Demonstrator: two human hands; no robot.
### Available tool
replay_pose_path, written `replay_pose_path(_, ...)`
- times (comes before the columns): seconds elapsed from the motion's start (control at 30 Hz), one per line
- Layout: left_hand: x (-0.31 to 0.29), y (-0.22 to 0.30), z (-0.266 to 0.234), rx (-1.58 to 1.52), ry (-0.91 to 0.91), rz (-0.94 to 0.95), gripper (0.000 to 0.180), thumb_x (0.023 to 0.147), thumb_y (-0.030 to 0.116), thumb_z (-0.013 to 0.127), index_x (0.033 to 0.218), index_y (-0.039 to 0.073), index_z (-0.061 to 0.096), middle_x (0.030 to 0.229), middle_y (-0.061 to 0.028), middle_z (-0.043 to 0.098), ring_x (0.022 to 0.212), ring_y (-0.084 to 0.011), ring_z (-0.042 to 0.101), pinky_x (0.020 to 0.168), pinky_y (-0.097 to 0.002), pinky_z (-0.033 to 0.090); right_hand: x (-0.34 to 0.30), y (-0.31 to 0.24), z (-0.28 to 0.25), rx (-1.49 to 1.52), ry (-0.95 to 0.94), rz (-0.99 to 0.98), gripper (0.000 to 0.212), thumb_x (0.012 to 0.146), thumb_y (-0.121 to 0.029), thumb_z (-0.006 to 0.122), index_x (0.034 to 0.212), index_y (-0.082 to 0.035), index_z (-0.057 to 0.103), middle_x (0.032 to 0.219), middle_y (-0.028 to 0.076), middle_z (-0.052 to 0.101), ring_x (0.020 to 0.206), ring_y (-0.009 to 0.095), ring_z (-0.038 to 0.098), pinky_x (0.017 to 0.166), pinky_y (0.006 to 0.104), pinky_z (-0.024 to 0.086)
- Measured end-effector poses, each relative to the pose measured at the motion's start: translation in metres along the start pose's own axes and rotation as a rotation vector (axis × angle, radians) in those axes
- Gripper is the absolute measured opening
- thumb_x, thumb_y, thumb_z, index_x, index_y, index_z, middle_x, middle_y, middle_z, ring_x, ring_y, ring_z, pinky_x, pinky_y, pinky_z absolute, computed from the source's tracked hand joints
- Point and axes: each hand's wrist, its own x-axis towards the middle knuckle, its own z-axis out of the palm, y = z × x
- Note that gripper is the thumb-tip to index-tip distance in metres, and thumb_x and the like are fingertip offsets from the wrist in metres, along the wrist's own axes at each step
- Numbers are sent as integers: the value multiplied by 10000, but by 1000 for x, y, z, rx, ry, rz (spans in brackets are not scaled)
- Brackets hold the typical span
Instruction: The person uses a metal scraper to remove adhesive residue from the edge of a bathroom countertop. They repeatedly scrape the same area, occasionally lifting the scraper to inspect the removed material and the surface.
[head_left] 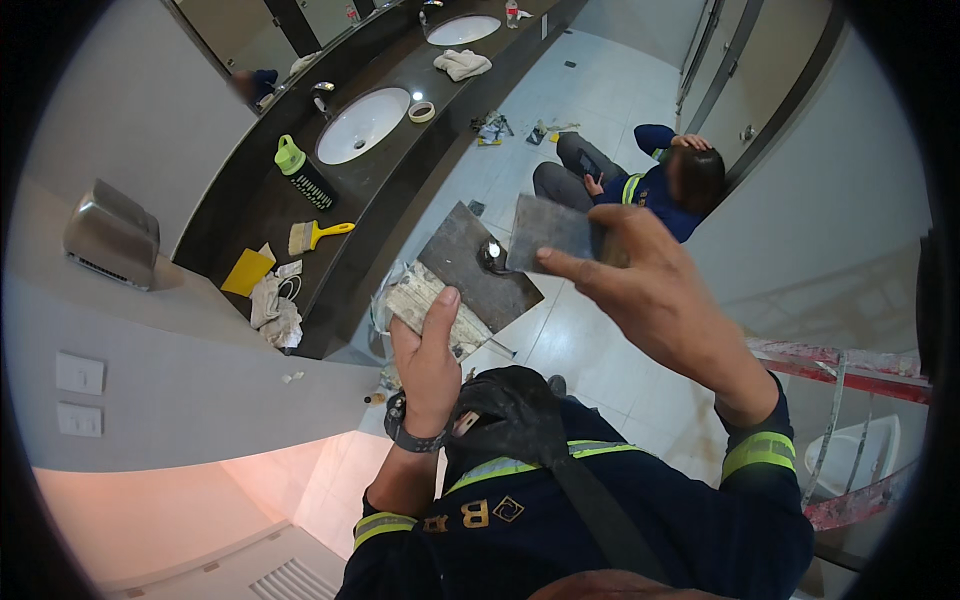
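Gray and flat, a small plate [540, 232] is pinched in our right fingers [580, 270]. Our left fingers [441, 316] hold a bigger dark plate [453, 243] by its crusty white side [411, 295], right of the long dark surface [255, 215].

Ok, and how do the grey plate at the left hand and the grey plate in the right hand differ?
The left plate looks larger than the right plate. The left plate carries a dark, shiny patch; the right plate's visible face shows none. Both look flat and grey.
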Motion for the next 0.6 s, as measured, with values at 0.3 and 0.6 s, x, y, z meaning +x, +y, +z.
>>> replay_pose_path(0.3, 7, 13, -8, 111, -37, 65, 183, 959, 144, 629, 1030, -25, 634, 936, -40, 647, 829, -95, 558, 749, -262, 453, 7, -18, 19, 3, -29, 6, 447, 833, -52, 695, 1246, -222, 679, 1215, 221, 535, 1087, 368, 569, 917, 421, 482)
replay_pose_path(0.6, 10, 22, -17, 220, -116, 92, 218, 961, 170, 626, 1031, -36, 639, 933, -56, 651, 836, -104, 563, 748, -259, 450, 11, -30, 33, 51, -25, 20, 423, 854, -39, 688, 1249, -191, 677, 1231, 222, 530, 1093, 378, 571, 917, 427, 483)
